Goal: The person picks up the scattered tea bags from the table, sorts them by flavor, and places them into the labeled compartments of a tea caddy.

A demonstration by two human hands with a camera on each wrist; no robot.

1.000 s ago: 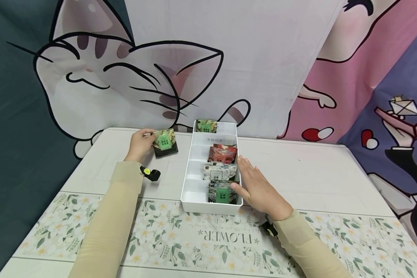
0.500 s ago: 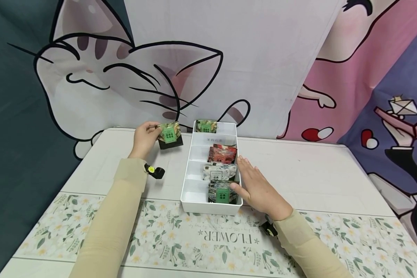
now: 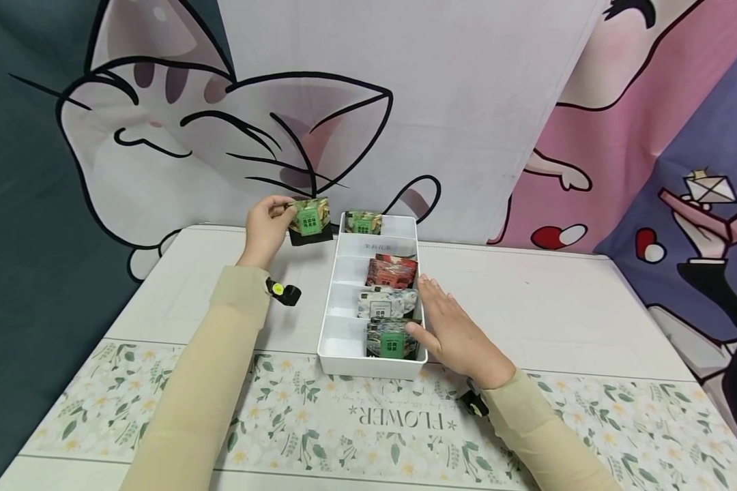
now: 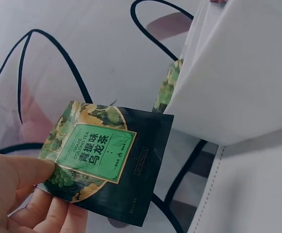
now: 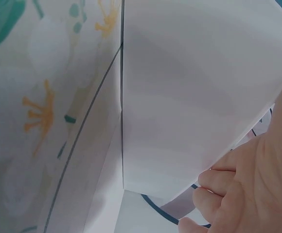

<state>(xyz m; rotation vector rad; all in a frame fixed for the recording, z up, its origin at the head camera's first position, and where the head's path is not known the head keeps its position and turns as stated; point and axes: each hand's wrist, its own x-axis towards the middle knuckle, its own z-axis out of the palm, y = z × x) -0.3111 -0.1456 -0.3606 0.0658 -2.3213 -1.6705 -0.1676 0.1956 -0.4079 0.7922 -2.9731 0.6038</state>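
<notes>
My left hand [image 3: 267, 230] pinches a green and black grape oolong tea bag [image 3: 310, 221] by its edge, thumb in front. The packet is raised at the back, just left of a white divided box [image 3: 368, 368]. In the left wrist view the green label of the tea bag [image 4: 102, 150] faces the camera. My right hand [image 3: 460, 334] rests along the box's right side with straight fingers, its thumb over the rim near the front. In the right wrist view, the fingers [image 5: 219, 182] lie against the outer wall of the box [image 5: 194, 97].
Inside the box stand a green tea bag [image 3: 363, 223] in the back compartment, red packets [image 3: 391, 273], white packets [image 3: 383, 303] and dark green-labelled packets [image 3: 392, 341] toward the front. A flower-printed strip [image 3: 282, 423] crosses the white table. A cat-printed curtain [image 3: 467, 102] hangs behind.
My left hand has lifted the tea bag up and moved it away and to the right, closer to the box's back end. The right hand has stayed on the box.
</notes>
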